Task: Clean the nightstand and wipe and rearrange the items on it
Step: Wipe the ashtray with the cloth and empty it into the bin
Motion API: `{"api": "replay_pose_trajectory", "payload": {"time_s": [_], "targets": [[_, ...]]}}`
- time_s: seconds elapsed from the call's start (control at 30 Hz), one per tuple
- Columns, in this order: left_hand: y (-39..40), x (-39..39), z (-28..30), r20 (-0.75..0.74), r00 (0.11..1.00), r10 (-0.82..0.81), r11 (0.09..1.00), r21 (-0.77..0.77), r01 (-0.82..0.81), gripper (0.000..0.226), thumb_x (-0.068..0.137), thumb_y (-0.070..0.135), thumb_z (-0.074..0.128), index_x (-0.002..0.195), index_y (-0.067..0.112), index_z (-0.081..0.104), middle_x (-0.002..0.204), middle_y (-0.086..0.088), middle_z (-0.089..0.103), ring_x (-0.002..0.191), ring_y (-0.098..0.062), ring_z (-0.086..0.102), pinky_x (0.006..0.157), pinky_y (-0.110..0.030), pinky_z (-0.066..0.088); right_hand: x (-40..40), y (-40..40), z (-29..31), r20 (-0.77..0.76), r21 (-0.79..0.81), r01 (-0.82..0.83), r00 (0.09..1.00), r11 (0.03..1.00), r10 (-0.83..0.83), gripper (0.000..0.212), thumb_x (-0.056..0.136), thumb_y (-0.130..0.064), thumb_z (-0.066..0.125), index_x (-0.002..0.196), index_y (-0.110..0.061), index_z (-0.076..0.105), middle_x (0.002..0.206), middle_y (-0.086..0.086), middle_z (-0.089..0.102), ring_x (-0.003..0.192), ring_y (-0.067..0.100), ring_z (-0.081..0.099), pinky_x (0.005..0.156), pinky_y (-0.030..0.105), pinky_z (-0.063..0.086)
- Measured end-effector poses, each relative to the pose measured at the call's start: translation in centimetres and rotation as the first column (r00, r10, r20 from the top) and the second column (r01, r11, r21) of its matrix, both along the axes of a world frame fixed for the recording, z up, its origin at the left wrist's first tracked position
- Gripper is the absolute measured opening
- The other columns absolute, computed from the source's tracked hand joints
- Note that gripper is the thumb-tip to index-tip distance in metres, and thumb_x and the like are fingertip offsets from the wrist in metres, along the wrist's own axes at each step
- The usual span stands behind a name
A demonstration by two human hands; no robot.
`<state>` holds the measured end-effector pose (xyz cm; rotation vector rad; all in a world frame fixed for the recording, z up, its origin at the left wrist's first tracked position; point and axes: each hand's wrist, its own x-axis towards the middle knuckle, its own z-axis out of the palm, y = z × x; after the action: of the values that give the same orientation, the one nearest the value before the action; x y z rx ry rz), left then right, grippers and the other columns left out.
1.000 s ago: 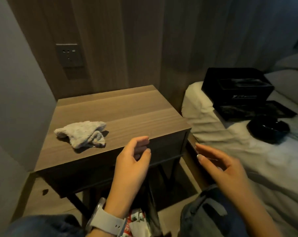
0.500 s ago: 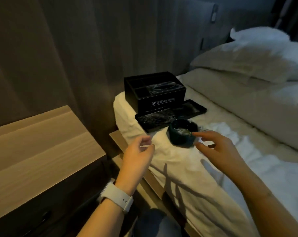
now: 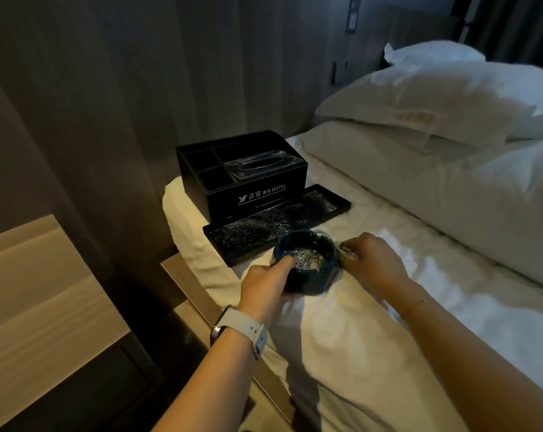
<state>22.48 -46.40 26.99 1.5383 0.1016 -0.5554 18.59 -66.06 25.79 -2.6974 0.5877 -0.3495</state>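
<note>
This was a hotel bedroom. A black tissue box (image 3: pixel 248 176) printed "HOTEL" sat on a made white bed (image 3: pixel 388 322), stacked pillows (image 3: pixel 435 98) at 2 o'clock, a wood-panelled wall (image 3: pixel 139 73) at 11 and a nightstand (image 3: pixel 42 294) at 8.

White watch (image 3: pixel 244 331) left wrist (thin bracelet (image 3: pixel 417 302) right).

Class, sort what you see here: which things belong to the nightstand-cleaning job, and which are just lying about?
Job:
nightstand
ashtray, held by left hand
black organiser box
black tray
clear wrapper, pinched by right hand

Lying about:
pillows
bed sheet
</note>
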Motion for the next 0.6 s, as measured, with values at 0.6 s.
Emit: {"api": "replay_pose_trajectory", "payload": {"time_s": [0.6], "targets": [[20.2,-6.6,3.5,-0.041,0.951,0.306,0.913,-0.271,-0.306,0.024,0.088,0.023,0.061,0.104,0.006,0.065,0.101,-0.01,0.073,0.098,-0.021,0.067,0.072,-0.033,0.057,-4.5,17.3,3.5,0.382,0.553,-0.404,0.9,0.728,0.21,0.01,0.086,-0.017,0.068,0.093,-0.019,0.074,0.083,0.002,0.072,0.065,0.018,0.067,0.064,0.036,0.059]]}}
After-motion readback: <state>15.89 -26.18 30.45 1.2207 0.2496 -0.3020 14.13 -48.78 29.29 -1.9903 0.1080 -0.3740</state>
